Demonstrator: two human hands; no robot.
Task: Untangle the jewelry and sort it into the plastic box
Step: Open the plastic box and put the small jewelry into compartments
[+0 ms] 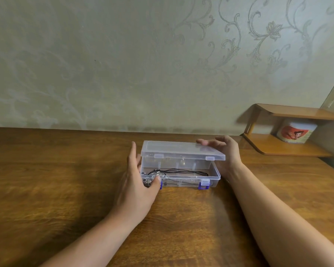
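A clear plastic box point(210, 171) with purple latches stands on the wooden table point(66, 180), its lid point(181, 149) half raised. Inside lies jewelry point(181, 172): black cords and a silvery pendant at the left end. My left hand point(138, 187) clasps the box's left end, thumb on the front corner. My right hand point(223, 153) holds the lid's right far corner, fingers resting on top. Dividers show faintly through the box's walls.
A small two-tier wooden shelf point(289, 149) stands at the table's back right, with a white printed cup point(295, 132) on its lower tier. A patterned wall rises right behind the table's far edge.
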